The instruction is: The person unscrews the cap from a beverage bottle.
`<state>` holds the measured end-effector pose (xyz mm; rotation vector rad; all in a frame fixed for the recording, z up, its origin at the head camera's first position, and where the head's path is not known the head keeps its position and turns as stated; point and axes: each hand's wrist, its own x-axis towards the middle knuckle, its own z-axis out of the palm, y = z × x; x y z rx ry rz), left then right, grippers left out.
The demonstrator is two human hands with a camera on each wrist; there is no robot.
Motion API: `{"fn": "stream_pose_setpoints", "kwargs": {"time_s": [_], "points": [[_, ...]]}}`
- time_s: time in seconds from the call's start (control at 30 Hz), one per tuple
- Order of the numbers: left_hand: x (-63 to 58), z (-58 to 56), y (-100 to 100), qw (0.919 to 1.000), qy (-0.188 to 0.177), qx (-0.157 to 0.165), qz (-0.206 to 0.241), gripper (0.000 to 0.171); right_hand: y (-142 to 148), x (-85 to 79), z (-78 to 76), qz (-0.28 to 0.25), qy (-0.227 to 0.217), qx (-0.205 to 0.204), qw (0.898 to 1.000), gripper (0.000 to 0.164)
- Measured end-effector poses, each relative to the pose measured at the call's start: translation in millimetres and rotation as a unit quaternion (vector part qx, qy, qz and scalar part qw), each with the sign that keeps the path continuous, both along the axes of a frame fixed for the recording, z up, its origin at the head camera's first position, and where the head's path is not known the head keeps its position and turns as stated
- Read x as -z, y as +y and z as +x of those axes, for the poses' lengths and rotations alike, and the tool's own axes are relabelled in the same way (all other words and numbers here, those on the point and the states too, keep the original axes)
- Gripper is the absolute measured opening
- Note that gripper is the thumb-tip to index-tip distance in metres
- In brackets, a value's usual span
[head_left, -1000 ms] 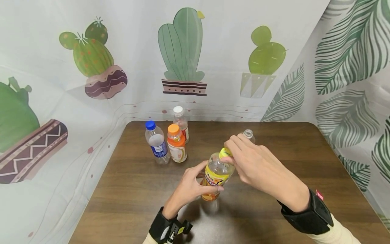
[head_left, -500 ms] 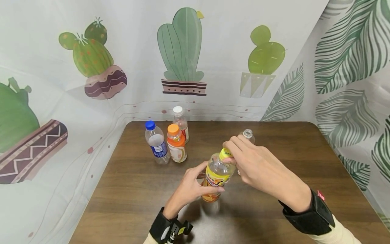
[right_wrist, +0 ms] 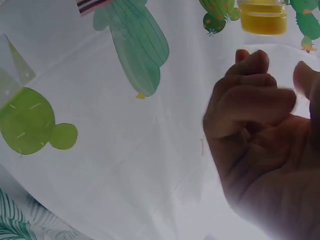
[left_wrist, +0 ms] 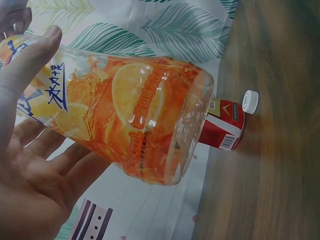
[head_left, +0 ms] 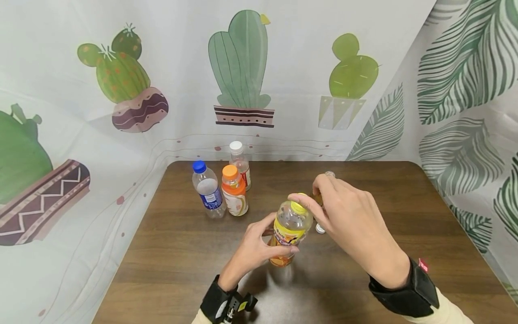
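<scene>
My left hand (head_left: 254, 245) grips a clear drink bottle (head_left: 286, 234) with a yellow and orange fruit label. In the left wrist view the base of this bottle (left_wrist: 165, 120) is raised off the table. The bottle leans a little to the right, and a yellow cap (head_left: 298, 207) sits on its mouth. My right hand (head_left: 356, 220) is beside the cap, thumb at its top and bent fingers spread away from it. The right wrist view shows that hand (right_wrist: 265, 135) holding nothing, with a gap between it and the cap (right_wrist: 263, 24).
Behind my right hand stands an uncapped bottle (head_left: 330, 174), mostly hidden; its red label (left_wrist: 225, 125) shows in the left wrist view. A white cap (head_left: 320, 228) lies beside it. Blue-capped (head_left: 210, 193), orange-capped (head_left: 234, 198) and white-capped (head_left: 240, 163) bottles stand at the table's back left.
My right hand has let go of the yellow cap; its fingers have spread and moved right, while the thumb stays near it. The left hand still holds the bottle in place.
</scene>
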<state>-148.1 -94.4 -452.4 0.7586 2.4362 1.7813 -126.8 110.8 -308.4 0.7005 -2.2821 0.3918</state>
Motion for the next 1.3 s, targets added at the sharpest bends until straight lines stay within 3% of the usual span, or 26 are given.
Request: {"fn": "stream_pose_setpoints", "kwargs": {"time_s": [0.2, 0.37, 0.53, 0.77, 1.03, 1.3], "points": [[-2.4, -0.4, 0.3, 0.9997, 0.017, -0.012, -0.013, 0.066, -9.2, 5.0, 1.2, 0.026, 0.011, 0.038, 0.999, 0.065], [-2.7, 0.2, 0.4, 0.9993, 0.029, -0.017, -0.017, 0.067, -12.4, 8.0, -0.5, 0.014, 0.002, 0.036, 0.999, 0.051], [-2.6, -0.4, -0.1, 0.9989, 0.035, -0.023, -0.022, 0.066, -12.9, 7.7, -1.8, -0.003, -0.035, 0.029, 0.999, 0.043], [-3.3, 0.3, -1.0, 0.9999, 0.015, -0.007, -0.001, 0.065, -10.4, 3.7, -2.2, 0.006, -0.051, -0.018, 0.999, 0.033], [-6.0, 2.0, -1.6, 0.9996, 0.026, -0.009, 0.005, 0.064, -3.7, -4.9, 0.1, 0.032, -0.061, -0.069, 0.995, 0.031], [-5.4, 0.8, -2.3, 0.9997, 0.021, 0.008, 0.013, 0.063, 2.2, -6.9, -1.1, 0.054, -0.079, -0.110, 0.989, 0.019]]}}
